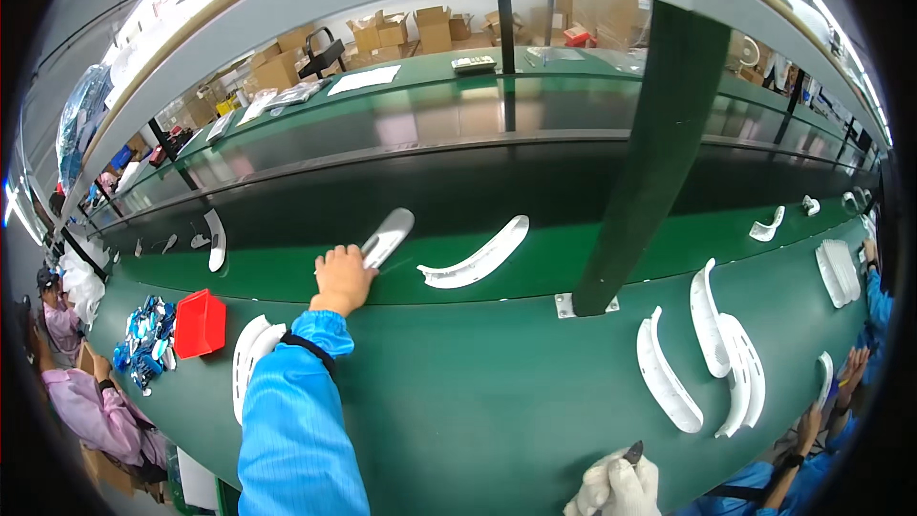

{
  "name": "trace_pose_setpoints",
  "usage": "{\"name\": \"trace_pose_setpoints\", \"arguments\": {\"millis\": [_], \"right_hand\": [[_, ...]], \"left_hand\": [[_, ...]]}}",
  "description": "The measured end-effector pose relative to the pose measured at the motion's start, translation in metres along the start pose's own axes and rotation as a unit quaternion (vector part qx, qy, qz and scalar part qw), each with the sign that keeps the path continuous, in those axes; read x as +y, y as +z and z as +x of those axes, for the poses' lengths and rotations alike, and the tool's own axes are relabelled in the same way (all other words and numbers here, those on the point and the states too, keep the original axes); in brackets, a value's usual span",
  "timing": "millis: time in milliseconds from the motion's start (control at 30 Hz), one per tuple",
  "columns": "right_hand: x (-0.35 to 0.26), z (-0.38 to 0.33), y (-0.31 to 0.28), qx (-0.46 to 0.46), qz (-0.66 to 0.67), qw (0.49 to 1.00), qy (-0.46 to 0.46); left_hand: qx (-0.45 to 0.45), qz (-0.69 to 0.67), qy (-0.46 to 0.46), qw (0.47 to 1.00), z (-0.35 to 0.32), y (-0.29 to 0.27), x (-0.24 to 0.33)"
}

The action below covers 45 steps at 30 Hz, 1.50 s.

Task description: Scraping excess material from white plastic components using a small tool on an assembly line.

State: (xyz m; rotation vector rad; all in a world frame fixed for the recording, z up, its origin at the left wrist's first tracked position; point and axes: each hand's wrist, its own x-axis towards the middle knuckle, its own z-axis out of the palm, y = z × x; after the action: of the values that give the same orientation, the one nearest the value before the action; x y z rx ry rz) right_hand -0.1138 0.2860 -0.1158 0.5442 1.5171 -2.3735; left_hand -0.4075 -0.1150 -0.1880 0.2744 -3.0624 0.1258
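Note:
My left hand [342,278], on a blue-sleeved arm, reaches out to the conveyor belt and grips the near end of a grey-white curved plastic piece [390,233]. Just to its right on the belt lies a longer white curved plastic piece [478,258]. My right hand [614,487], in a white glove, stays low near the bottom edge, closed around a small dark tool [634,453]. Three white curved pieces [665,371] lie on the green table to the right of it.
A dark green post [650,153] stands on the table edge right of centre. A red bin [200,323], blue parts [143,342] and stacked white pieces [250,354] lie at left. Other people work at far left [91,401] and lower right [841,373]. More white pieces [216,239] ride the belt.

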Motion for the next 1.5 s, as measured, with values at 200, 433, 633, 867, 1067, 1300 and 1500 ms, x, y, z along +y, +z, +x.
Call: {"name": "trace_pose_setpoints", "arguments": {"millis": [200, 433, 633, 867, 1067, 1300, 1500], "right_hand": [[0.006, -0.008, -0.001, -0.015, 0.013, 1.000, -0.012], [0.018, 0.001, -0.019, -0.020, 0.031, 0.998, -0.041], [0.011, -0.012, 0.005, -0.020, -0.012, 0.993, -0.117], [0.043, -0.025, 0.042, -0.133, -0.101, 0.964, -0.208], [0.055, -0.034, 0.052, -0.086, -0.112, 0.979, -0.144], [0.060, -0.031, 0.059, -0.099, -0.229, 0.962, -0.116], [0.060, -0.034, 0.059, -0.091, -0.206, 0.969, -0.102]], "left_hand": [[0.087, -0.262, -0.041, 0.960, -0.038, -0.068, 0.012], [-0.294, -0.751, 0.050, 0.589, -0.265, -0.118, 0.072], [-0.372, -0.835, -0.038, 0.404, -0.456, -0.057, 0.105], [-0.254, -0.880, -0.044, 0.400, -0.500, -0.011, 0.153], [-0.286, -0.879, -0.039, 0.378, -0.507, 0.003, 0.150], [-0.271, -0.880, -0.046, 0.387, -0.509, 0.000, 0.151], [-0.260, -0.873, -0.054, 0.408, -0.508, -0.001, 0.152]]}}
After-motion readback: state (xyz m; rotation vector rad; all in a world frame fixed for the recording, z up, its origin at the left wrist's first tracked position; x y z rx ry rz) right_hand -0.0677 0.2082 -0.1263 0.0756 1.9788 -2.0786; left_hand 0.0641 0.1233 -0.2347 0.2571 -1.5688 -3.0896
